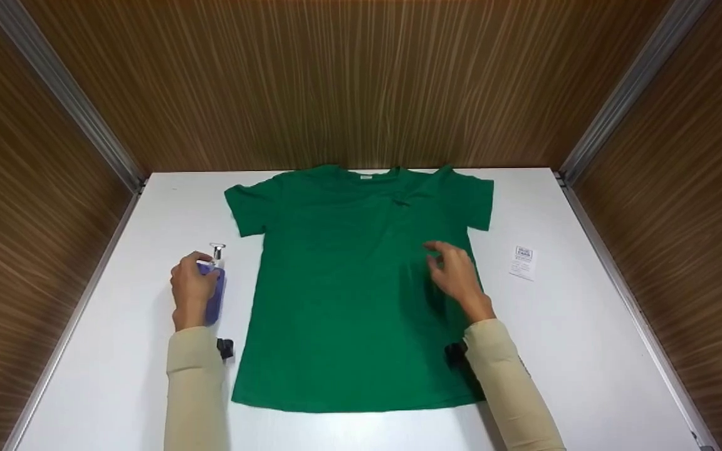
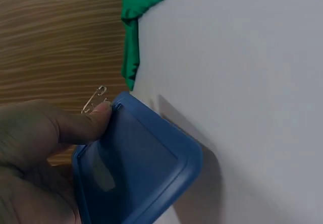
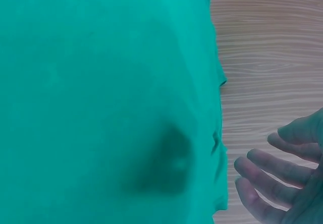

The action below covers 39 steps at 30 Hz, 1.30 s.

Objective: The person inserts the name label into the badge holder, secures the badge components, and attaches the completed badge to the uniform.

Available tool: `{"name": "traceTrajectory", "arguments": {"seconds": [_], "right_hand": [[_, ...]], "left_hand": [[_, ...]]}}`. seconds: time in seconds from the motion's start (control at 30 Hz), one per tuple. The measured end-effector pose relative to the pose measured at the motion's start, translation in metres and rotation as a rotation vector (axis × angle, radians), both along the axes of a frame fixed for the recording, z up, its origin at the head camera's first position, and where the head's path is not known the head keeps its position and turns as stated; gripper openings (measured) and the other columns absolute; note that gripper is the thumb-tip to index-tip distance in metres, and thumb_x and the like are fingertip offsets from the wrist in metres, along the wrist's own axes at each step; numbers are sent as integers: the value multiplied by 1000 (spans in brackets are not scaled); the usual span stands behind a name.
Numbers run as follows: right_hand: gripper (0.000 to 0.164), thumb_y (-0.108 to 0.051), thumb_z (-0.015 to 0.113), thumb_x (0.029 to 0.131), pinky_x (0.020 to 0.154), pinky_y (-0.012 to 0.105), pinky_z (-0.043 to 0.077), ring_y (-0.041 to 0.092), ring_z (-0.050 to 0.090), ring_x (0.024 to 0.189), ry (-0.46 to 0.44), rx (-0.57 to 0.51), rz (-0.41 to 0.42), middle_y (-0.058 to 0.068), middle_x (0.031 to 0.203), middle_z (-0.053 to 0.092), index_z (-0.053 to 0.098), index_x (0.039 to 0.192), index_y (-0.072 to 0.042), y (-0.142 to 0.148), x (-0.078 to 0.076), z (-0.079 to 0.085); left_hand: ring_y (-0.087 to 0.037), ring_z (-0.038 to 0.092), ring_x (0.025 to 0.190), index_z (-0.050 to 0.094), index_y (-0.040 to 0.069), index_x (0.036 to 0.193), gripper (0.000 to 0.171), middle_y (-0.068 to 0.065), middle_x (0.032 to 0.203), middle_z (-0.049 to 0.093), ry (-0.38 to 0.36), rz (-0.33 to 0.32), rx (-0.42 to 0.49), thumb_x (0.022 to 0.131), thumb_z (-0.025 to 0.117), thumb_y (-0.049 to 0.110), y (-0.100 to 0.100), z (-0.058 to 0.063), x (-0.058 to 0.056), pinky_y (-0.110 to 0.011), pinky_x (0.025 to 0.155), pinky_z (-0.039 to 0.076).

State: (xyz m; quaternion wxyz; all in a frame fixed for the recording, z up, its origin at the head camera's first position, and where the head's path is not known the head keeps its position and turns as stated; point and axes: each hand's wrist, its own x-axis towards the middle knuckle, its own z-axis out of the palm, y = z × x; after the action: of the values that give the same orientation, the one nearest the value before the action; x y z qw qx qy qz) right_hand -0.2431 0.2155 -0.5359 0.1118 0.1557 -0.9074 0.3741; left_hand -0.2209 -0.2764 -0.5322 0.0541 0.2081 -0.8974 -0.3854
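Note:
My left hand grips a blue badge holder left of the shirt, its thumb pressed on the top edge. At that end a metal clip sticks out, with a small safety pin by the thumb in the left wrist view. A green T-shirt lies spread flat on the white table, collar toward the back wall. Above its right side hovers my right hand, fingers loosely bent and holding nothing; its shadow falls on the cloth.
A small white printed card lies on the table to the right of the shirt. Wood-grain panels stand at the back and on both sides, with metal strips along the corners.

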Motion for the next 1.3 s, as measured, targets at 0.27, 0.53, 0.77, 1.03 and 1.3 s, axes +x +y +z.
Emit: {"name": "traceTrajectory", "arguments": {"seconds": [0.27, 0.53, 0.77, 1.03, 1.3], "right_hand": [[26, -1, 60, 100, 86, 58, 58, 40, 73, 101, -19, -44, 13, 27, 126, 70, 69, 124, 7, -7, 0, 2], [27, -4, 58, 102, 90, 56, 59, 39, 72, 106, -46, -88, 61, 24, 127, 70, 69, 125, 4, -16, 3, 5], [27, -3, 58, 102, 90, 53, 60, 38, 73, 107, -51, -112, 107, 25, 126, 71, 69, 125, 4, -24, 4, 8], [27, -5, 59, 103, 89, 51, 60, 37, 72, 106, -70, -137, 166, 24, 125, 71, 69, 126, 2, -32, 8, 10], [27, -8, 61, 103, 85, 48, 61, 37, 73, 105, -85, -167, 224, 23, 125, 71, 69, 127, 1, -41, 13, 12]], "left_hand": [[-50, 57, 125, 68, 3, 125, 31, -30, 135, 63, 49, -68, -40, 94, 64, 2, 21, 13, 4, -64, 100, 45], [-43, 64, 111, 72, 3, 120, 28, -28, 126, 69, 112, -223, -29, 94, 64, 3, 60, 16, 6, -62, 93, 51], [-39, 64, 114, 74, 6, 120, 26, -23, 125, 70, 113, -315, 7, 95, 66, 3, 92, 16, 11, -61, 99, 51], [-38, 64, 119, 75, 8, 116, 24, -19, 126, 71, 129, -384, 39, 94, 71, 1, 127, 19, 19, -60, 103, 51], [-31, 65, 103, 79, 11, 109, 21, -14, 117, 74, 193, -477, 35, 92, 73, 0, 155, 21, 19, -54, 92, 55]]}}
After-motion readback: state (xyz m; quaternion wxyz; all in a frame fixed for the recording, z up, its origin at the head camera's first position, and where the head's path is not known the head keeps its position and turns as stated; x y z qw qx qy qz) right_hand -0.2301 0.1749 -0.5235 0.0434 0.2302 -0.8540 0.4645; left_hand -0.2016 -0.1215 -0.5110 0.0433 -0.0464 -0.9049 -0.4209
